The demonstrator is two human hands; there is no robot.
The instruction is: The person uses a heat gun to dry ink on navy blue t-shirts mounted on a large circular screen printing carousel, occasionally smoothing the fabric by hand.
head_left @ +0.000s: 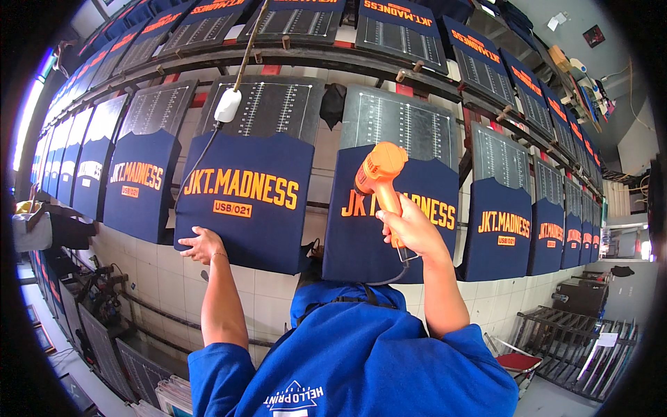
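My right hand (419, 228) is wrapped round the handle of an orange heat gun (383, 162). The gun hangs over a navy T-shirt (351, 240) with orange lettering, hiding part of its print. Its nozzle points left, and a cord runs down from the handle. My left hand (203, 244) lies with fingers spread on the lower left edge of another navy shirt (267, 240), below its orange print. Both shirts are stretched over dark printing boards with white scale marks; the bare top of one board (278, 108) shows behind the left shirt.
More boards with navy shirts (500, 208) run left and right, and another row (403, 38) stands behind a dark rail. A white power socket (228, 105) hangs on a cord above the left board. A person (42, 226) stands at far left. A black metal rack (577, 347) is at lower right.
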